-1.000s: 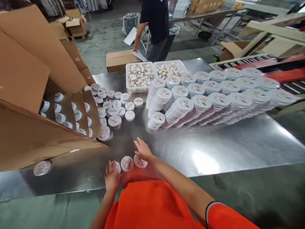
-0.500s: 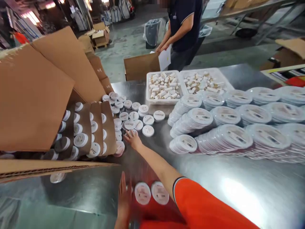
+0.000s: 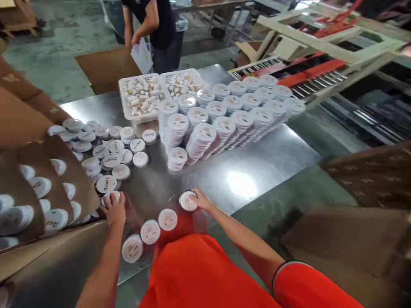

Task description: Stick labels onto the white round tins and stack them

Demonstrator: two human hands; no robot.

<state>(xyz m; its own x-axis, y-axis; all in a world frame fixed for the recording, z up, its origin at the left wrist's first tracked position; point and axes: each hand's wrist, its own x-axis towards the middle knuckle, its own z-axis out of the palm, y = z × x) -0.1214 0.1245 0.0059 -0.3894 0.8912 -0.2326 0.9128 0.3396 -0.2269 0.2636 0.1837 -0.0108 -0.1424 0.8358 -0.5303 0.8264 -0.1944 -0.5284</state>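
In the head view my left hand (image 3: 115, 210) is at the near end of a loose group of jars, its fingers curled over a white-lidded jar (image 3: 111, 197). My right hand (image 3: 201, 200) grips the side of another round jar (image 3: 188, 201), which is upright at the table's middle. Between my hands, three jars stand in a slanting row, the middle jar (image 3: 150, 232) close to its neighbours. Several loose jars with printed lids, among them a jar (image 3: 106, 184) just beyond my left hand, spread over the metal table (image 3: 150, 179).
An open carton (image 3: 77, 179) with jars between cardboard dividers stands at left. Stacks of round clear-topped packs (image 3: 205, 132) fill the far side. Behind are two white baskets (image 3: 123, 105) of small bottles. A co-worker (image 3: 160, 34) stands beyond, holding a white sheet.
The view has swung right. My right hand has moved from the loose jars to the right end of the row, with a jar. My left hand has moved up to the loose jars.
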